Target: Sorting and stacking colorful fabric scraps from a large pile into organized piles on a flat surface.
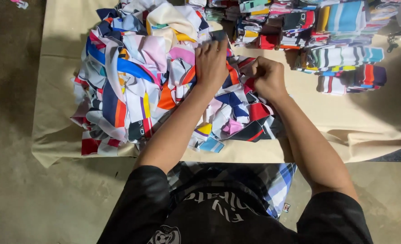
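Note:
A big loose heap of multicoloured cloth pieces (137, 77) lies on a beige sheet (345, 122) spread over the floor. My left hand (211, 63) lies palm down on the heap near its right side, fingers pressed on a cloth piece at the top edge. My right hand (267, 77) is closed around a red and dark cloth piece (249, 83) at the heap's right edge. Both forearms reach in from below.
Folded, stacked cloth pieces (340, 58) sit in rows at the back right of the sheet. More stacks (263, 22) run along the back edge. Bare concrete floor (20, 190) surrounds the sheet on the left and front. My black shirt and plaid shorts fill the bottom.

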